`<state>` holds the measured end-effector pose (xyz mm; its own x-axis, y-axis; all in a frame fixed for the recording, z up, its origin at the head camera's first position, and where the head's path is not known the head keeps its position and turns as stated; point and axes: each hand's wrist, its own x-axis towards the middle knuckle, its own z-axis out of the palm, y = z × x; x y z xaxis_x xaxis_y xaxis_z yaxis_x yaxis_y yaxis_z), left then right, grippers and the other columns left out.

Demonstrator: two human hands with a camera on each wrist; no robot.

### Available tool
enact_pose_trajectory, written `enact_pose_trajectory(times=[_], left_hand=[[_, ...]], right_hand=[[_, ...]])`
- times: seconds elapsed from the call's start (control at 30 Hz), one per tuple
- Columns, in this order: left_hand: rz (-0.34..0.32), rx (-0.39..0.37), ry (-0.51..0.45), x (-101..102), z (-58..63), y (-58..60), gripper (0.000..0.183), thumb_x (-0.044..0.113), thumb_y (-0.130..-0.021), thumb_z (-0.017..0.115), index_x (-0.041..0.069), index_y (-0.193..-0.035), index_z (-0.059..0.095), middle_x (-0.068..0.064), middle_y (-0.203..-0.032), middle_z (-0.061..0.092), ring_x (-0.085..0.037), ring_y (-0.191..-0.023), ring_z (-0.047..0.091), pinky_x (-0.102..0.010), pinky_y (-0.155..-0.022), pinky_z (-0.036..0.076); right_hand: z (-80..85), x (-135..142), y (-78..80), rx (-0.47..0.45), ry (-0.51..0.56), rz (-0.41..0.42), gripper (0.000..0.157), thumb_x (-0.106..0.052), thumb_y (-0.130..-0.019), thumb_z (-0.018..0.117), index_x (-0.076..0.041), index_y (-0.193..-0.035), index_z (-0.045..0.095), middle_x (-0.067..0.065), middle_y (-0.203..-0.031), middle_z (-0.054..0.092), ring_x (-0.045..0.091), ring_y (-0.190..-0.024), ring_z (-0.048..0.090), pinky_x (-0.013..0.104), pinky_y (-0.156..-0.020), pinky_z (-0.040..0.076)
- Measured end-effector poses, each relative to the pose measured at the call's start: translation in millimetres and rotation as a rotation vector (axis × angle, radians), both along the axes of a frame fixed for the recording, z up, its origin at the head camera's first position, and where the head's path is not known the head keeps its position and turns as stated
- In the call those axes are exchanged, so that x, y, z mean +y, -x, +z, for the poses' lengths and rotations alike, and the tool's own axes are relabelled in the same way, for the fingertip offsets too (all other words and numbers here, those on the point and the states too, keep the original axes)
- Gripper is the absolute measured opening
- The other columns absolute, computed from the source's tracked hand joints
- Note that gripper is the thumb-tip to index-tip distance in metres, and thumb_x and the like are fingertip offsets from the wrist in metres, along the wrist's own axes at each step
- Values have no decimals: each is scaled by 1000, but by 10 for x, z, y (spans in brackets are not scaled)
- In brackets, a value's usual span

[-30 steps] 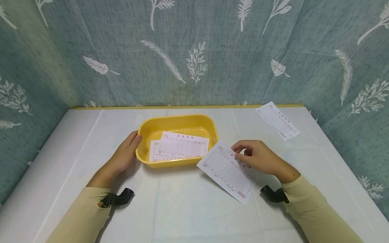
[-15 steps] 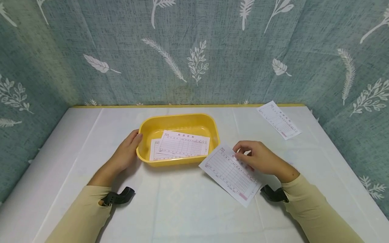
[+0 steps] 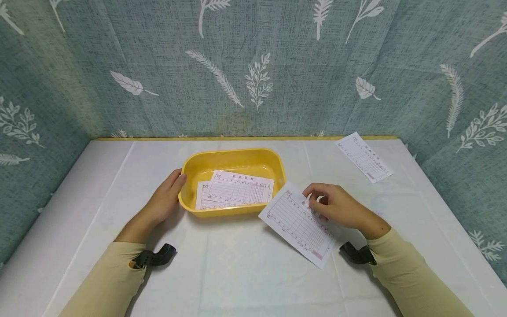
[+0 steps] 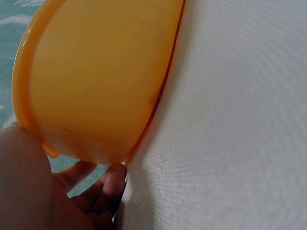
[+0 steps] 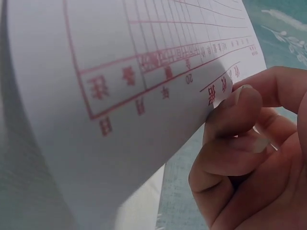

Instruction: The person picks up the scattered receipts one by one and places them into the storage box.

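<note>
My left hand (image 3: 163,201) grips the left end of a yellow plastic basin (image 3: 233,214), thumb on the rim and fingers at the outer wall. In the left wrist view the fingertips (image 4: 115,184) curl under the end of the basin. Two printed receipt slips (image 3: 241,188) lie overlapping inside it. My right hand (image 3: 336,204) pinches another receipt slip (image 3: 297,224) by its upper edge, between thumb and fingers. That slip hangs tilted in front of the basin's right corner, overlapping it in the head view. Red print and ruled lines show on the slip in the right wrist view.
One more receipt slip (image 3: 364,157) lies slanted at the back right of the white table (image 3: 237,273). A yellow strip (image 3: 158,139) runs along the table's far edge. Grey-green leaf-patterned cloth (image 3: 301,88) hangs behind and at both sides. A black wrist mount (image 3: 156,256) sits on each forearm.
The held slip has shifted and turned slightly in the right hand's pinch. The left hand and basin stay nearly where they were.
</note>
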<state>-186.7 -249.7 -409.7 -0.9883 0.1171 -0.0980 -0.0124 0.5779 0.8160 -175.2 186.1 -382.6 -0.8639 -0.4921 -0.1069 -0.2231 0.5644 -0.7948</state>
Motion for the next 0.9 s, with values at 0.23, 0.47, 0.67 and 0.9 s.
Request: enact_pose_trajectory(times=[0.23,0.47,0.67,0.9], left_hand=[[3,5,10,-11,4,8,62,49,-108,25,7,-153,32,-20,-156,37,-39,-149,27,-63,-121,16],[4,7,3,-2,23,3,60,47,-109,25,8,-153,32,-20,-156,37,-40,-148,27,-63,-121,16],[6,9,4,-8,33,-5,59,47,-109,26,8,-153,32,-20,-157,36,-40,-149,26,-63,-121,16],[5,10,-14,-2,-12,-3,58,45,-109,26,7,-153,33,-21,-156,38,-41,-148,28,-63,-121,18]], right_hand=[[5,-20,-7,-8,13,7,20,-5,-96,59,-9,-115,65,8,-90,63,14,-59,53,24,-53,48],[30,-37,-17,-18,8,0,20,-6,-96,60,-11,-115,65,8,-92,64,14,-60,54,23,-53,48],[21,-55,-12,7,13,7,21,-4,-96,59,-11,-115,65,7,-91,63,15,-62,55,22,-55,46],[52,-163,-78,-9,57,56,22,-5,-97,59,-12,-116,65,6,-90,62,17,-69,58,21,-62,47]])
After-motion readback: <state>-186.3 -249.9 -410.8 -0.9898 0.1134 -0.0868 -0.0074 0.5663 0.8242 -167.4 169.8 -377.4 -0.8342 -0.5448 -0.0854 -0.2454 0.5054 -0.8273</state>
